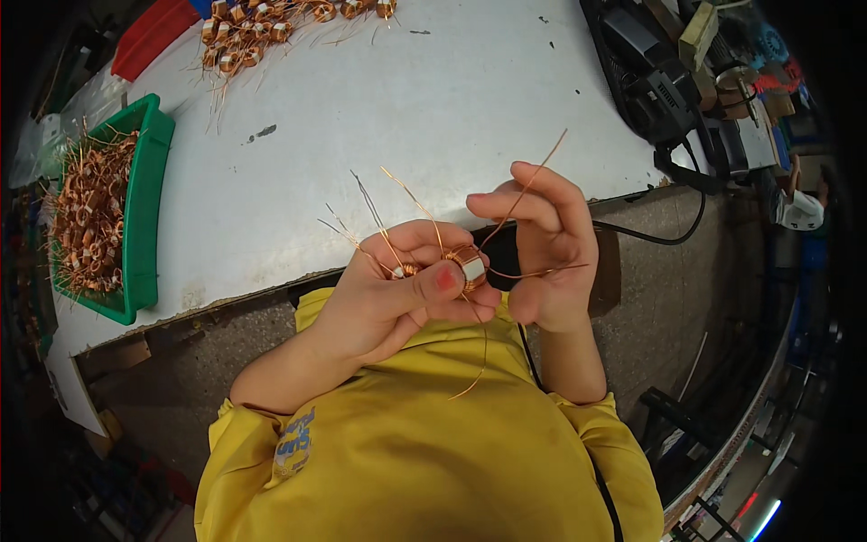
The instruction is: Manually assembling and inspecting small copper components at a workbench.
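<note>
Between the thumb and fingers of my left hand (375,303) is a small copper wire coil (470,267) with a white patch on its side. Long wire ends stick out of it up, right and down. A second copper coil (405,270), mostly covered by the fingers, sits in the same hand with thin wire ends pointing up and left. Just right of the coil is my right hand (560,248), its fingers raised and apart. One wire end passes by its fingers and another crosses in front of its palm; no grip on either shows.
A green tray (149,212) heaped with copper coils (90,217) stands at the left of the white table (361,99). More loose coils (248,36) lie at the far edge near a red bin (153,36). Black equipment with a cable (664,99) sits at the far right.
</note>
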`<action>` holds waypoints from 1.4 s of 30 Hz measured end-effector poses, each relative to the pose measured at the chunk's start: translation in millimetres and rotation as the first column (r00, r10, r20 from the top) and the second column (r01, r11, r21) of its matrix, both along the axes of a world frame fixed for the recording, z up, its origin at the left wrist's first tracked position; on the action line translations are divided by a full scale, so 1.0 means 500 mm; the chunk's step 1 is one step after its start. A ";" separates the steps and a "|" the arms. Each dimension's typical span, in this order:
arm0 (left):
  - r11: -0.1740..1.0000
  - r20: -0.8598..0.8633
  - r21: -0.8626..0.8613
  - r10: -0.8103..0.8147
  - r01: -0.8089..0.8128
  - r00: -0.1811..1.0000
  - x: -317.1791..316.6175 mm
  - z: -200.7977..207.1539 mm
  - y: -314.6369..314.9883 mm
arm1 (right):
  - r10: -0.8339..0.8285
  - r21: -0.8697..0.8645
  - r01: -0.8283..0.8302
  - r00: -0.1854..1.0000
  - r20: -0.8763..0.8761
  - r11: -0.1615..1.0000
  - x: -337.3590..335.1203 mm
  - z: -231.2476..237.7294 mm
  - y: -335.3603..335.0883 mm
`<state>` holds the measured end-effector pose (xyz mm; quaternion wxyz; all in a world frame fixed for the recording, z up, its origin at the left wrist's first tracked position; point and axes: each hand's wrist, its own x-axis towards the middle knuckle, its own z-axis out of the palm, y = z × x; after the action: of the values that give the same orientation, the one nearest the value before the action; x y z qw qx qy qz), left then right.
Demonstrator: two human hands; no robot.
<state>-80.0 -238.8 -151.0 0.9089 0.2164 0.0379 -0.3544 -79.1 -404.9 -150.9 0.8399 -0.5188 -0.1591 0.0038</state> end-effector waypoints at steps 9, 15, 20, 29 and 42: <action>0.991 0.044 0.128 0.034 -0.039 0.998 -0.006 -0.015 -0.011 | 0.197 -0.401 -0.099 0.957 0.213 0.911 0.018 -0.004 -0.005; 0.998 0.059 0.059 0.028 -0.031 0.998 -0.012 -0.034 -0.009 | 0.117 -0.169 -0.077 0.964 0.241 0.983 0.024 -0.024 -0.006; 0.996 -0.011 0.089 -0.014 0.015 1.000 -0.011 -0.027 -0.016 | 0.104 -0.012 -0.106 0.943 0.317 0.994 0.027 -0.048 -0.002; 0.796 0.517 0.555 -0.104 -0.241 0.850 -0.015 0.007 -0.011 | 0.068 -0.452 0.095 0.941 0.331 0.887 0.029 -0.021 0.015; 0.942 0.450 0.323 -0.065 -0.094 0.890 -0.055 0.003 -0.026 | 0.192 -0.497 -0.064 0.959 0.210 0.865 -0.018 0.029 -0.026</action>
<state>-107.2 -251.9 -149.7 0.8445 0.4449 -0.1142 -0.2753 -87.9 -417.9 -136.5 0.6534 -0.6973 -0.2927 0.0337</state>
